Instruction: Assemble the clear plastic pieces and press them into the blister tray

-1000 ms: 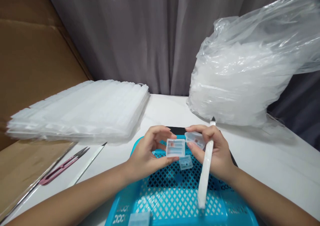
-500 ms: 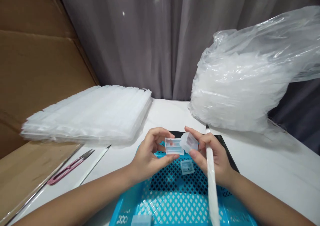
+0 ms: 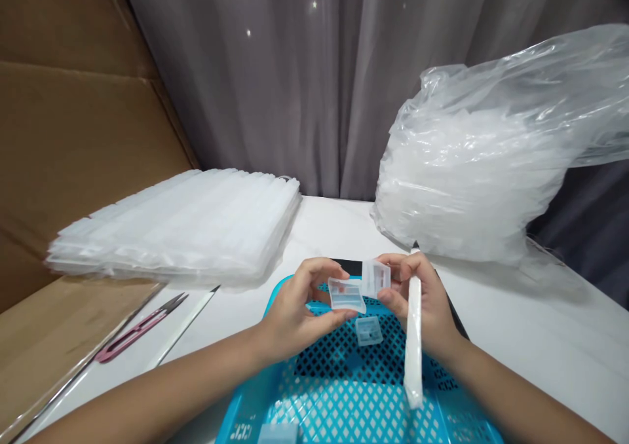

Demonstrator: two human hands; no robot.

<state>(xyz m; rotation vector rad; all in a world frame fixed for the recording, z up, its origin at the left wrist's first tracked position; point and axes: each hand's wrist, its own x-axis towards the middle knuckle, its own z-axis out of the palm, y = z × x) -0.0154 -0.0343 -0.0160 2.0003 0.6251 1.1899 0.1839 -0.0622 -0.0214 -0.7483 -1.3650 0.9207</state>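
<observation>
Over the blue plastic basket, my left hand pinches a small clear plastic case piece between thumb and fingers, its open side showing. My right hand grips a second frosted clear plastic piece at its edge. The two pieces are side by side, close together; whether they touch I cannot tell. A long white wrapped stick with a dark pointed tip is also held in my right hand, hanging down across the basket. Inside the basket lie a small clear plastic box and another pale plastic piece.
Pink-handled thread snips and a thin white stick with a dark tip lie at left. Behind them is a flat stack of white plastic-wrapped pieces. A bulging clear bag stands at right; cardboard rises at left.
The two plastic pieces have tilted and moved slightly apart, the right one turning more upright. The white stick's lower end has swung up into view.
</observation>
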